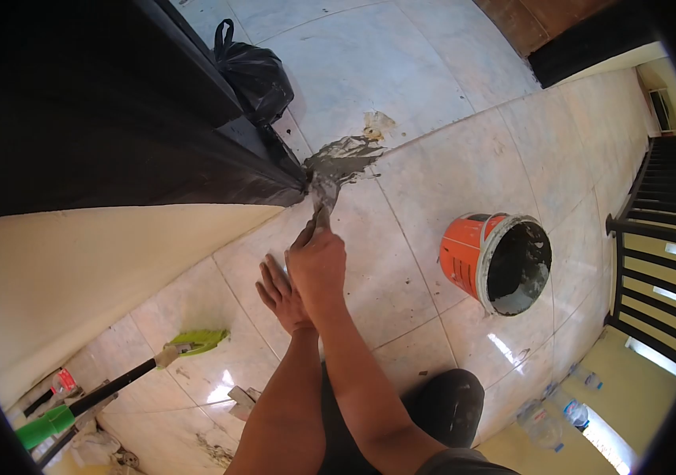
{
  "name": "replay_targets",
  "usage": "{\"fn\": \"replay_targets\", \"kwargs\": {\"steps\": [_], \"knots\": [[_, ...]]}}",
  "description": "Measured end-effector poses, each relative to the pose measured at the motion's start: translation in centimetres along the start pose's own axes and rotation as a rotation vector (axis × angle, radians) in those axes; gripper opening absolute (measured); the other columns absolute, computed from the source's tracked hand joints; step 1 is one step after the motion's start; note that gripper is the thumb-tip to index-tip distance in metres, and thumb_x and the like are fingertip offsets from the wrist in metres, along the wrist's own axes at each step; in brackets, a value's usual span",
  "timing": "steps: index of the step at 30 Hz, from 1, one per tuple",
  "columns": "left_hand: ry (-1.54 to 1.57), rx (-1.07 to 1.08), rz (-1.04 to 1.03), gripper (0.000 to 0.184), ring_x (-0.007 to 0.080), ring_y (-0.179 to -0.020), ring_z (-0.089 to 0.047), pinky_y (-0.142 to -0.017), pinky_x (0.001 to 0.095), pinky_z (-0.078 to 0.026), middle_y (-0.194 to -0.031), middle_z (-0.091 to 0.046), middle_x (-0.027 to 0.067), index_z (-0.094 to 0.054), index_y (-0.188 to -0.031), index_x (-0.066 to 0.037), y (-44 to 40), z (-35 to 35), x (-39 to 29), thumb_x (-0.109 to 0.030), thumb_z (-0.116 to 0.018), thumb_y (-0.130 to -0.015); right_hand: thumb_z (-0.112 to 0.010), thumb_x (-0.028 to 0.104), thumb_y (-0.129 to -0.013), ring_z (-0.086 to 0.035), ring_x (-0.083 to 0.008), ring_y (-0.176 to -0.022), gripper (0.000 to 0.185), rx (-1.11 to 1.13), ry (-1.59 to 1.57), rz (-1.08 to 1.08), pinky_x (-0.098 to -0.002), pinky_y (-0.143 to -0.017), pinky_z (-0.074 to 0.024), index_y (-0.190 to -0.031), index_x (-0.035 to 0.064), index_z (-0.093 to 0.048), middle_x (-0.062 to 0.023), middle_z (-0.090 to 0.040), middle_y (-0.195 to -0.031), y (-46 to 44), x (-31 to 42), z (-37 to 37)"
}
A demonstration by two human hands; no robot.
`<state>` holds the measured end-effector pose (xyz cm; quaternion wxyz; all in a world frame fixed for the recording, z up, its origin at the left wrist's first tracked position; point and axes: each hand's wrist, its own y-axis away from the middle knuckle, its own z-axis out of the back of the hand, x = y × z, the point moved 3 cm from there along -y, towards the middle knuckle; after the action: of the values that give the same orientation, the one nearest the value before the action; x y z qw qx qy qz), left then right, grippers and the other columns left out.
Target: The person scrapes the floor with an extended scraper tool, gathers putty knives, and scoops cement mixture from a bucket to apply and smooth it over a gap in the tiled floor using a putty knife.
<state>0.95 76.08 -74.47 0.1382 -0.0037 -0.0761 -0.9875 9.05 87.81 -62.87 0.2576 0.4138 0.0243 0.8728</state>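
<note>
My right hand (318,265) is wrapped around the handle of a putty knife (323,196), its blade smeared with grey. The blade's tip meets a patch of wet grey mortar (346,161) spread on the tiles by the corner of the dark door frame (274,178). Just left of it, my left hand (280,294) rests on the floor with fingers spread, holding nothing; part of it is hidden behind the right hand. An orange bucket (460,252) with mortar on its inner wall lies tilted or stands to the right.
A tied black plastic bag (255,79) sits beside the frame. On the left are a broom with green bristles (199,342) and a red-labelled bottle (63,382). Plastic bottles (544,423) lie lower right, near a black railing (655,237). A low step edge (464,119) crosses the tiles.
</note>
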Motion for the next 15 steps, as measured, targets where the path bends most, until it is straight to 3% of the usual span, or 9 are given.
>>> {"fn": "replay_targets", "kwargs": {"steps": [4,6,8,9,12,15], "knots": [[-0.003,0.012,0.029,0.071,0.0322,-0.167,-0.008,-0.133,0.0581,-0.009,-0.181,-0.008,0.0093,-0.021,-0.173,-0.026,0.1,-0.3,0.0,-0.048,-0.043,-0.109,-0.057,0.013,-0.103,-0.071,-0.0526,-0.084,0.033,0.139,-0.147,-0.088,-0.055,-0.07,-0.0567,-0.129,-0.005,-0.066,-0.0338,-0.07,-0.084,1.8,1.5,1.6],[-0.041,-0.028,-0.019,0.083,0.0337,-0.167,-0.009,-0.132,0.059,-0.008,-0.181,-0.01,0.0123,-0.022,-0.173,-0.026,0.0,0.1,0.0,-0.052,-0.056,-0.102,-0.057,0.014,-0.104,-0.071,-0.0519,-0.085,0.034,0.169,-0.182,-0.095,-0.0536,-0.07,-0.057,-0.13,-0.0057,-0.067,-0.0342,-0.07,-0.085,1.6,0.7,2.2],[0.078,0.016,-0.008,0.09,0.0347,-0.166,-0.01,-0.132,0.0595,-0.008,-0.18,-0.011,0.014,-0.022,-0.173,-0.025,-0.1,2.6,-0.6,-0.053,-0.062,-0.097,-0.057,0.016,-0.106,-0.073,-0.0486,-0.084,0.032,-0.091,-0.292,0.048,-0.0503,-0.07,-0.0566,-0.126,-0.0066,-0.069,-0.0333,-0.071,-0.088,0.8,-0.5,3.8],[0.196,0.061,0.006,0.098,0.0356,-0.166,-0.011,-0.132,0.06,-0.007,-0.18,-0.013,0.0158,-0.022,-0.173,-0.024,-0.2,3.5,-0.8,-0.055,-0.068,-0.092,-0.056,0.016,-0.107,-0.074,-0.0452,-0.081,0.032,-0.021,-0.33,-0.111,-0.0473,-0.07,-0.0561,-0.124,-0.0073,-0.071,-0.0311,-0.073,-0.091,-0.1,-0.4,5.1],[0.258,0.015,-0.021,0.109,0.037,-0.166,-0.01,-0.132,0.0597,-0.005,-0.179,-0.014,0.0182,-0.022,-0.173,-0.022,-0.2,4.4,-1.0,-0.057,-0.075,-0.083,-0.056,0.016,-0.107,-0.074,-0.0434,-0.08,0.033,-0.097,-0.35,-0.068,-0.0454,-0.07,-0.0555,-0.125,-0.0074,-0.071,-0.0303,-0.074,-0.094,-2.2,-2.5,4.6],[0.251,0.048,-0.014,0.11,0.0366,-0.166,-0.008,-0.132,0.0588,-0.003,-0.179,-0.013,0.018,-0.021,-0.173,-0.021,-0.2,4.7,-1.1,-0.057,-0.074,-0.084,-0.055,0.017,-0.108,-0.074,-0.0459,-0.086,0.034,-0.158,-0.348,0.004,-0.0462,-0.073,-0.0565,-0.127,-0.0081,-0.07,-0.0318,-0.074,-0.097,-2.6,-2.4,3.3]]}}
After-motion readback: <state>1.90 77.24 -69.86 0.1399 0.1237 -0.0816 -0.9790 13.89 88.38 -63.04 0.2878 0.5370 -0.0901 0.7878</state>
